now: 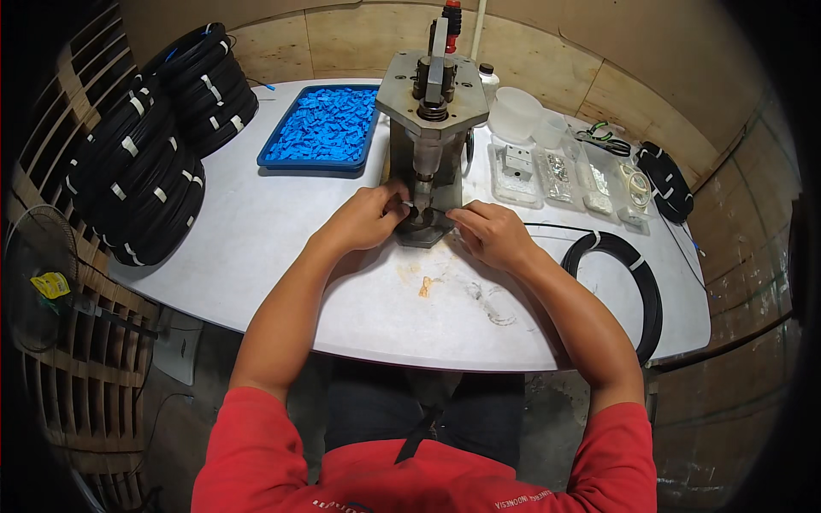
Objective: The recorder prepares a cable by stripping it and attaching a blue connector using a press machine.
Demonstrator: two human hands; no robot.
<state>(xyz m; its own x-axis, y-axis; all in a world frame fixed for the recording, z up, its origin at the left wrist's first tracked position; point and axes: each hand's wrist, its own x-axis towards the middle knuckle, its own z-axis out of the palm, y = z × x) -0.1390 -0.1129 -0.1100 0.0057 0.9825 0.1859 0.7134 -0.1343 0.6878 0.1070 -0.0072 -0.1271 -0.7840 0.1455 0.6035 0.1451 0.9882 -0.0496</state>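
Observation:
A grey metal hand press (400, 96) stands at the middle of the white table. On the left of its lower die, my left hand (366, 217) is closed in a pinch, and what the fingertips hold is too small to make out. From the other side my right hand (494, 232) grips a black cable (552, 226) near its end, which points into the die area under the ram. That cable runs right to a loose black coil (652, 295) bound with white tape, lying at the table's right edge.
A blue tray (272, 162) of small blue pieces sits left of the press. Stacked black cable coils (128, 184) crowd the far left. Clear boxes of small parts (558, 178), white tubs (514, 115) and green-handled pliers (603, 137) stand at the back right. A fan (38, 256) is at left.

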